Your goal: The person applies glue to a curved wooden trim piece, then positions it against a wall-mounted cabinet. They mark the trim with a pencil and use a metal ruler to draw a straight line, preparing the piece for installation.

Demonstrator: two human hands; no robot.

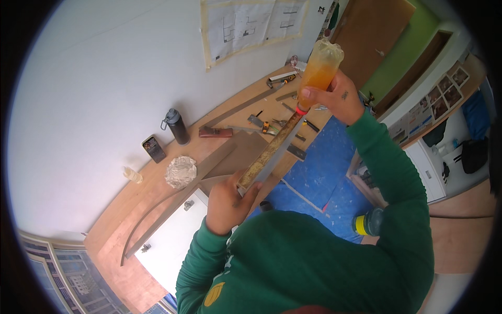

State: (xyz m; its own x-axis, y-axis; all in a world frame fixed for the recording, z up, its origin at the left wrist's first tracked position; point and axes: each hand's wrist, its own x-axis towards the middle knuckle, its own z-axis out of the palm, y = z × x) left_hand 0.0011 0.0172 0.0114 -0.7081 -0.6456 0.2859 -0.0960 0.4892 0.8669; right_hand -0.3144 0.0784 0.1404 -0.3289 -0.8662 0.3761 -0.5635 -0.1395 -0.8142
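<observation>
My left hand [226, 205] is closed around the near end of a long narrow strip [267, 159], which slants up and away to the right. A patchy yellowish-brown coating covers the strip's upper face, and its side is pale grey. In my right hand [341, 99] a clear plastic bottle [320, 70] is tipped upside down, part filled with an amber liquid. The bottle's red neck ring [301, 110] is right at the strip's far end. The bottle's mouth is too small to make out, and the fingers behind the bottle are hidden.
On the wooden bench [125, 212] stand a dark flask [178, 126], a phone [153, 148] and a crumpled plastic bag [181, 171]. Several tools, including a tape measure [269, 128], lie beyond. A white door panel [175, 230] with hinges is nearby. Blue sheeting [319, 172] covers the floor.
</observation>
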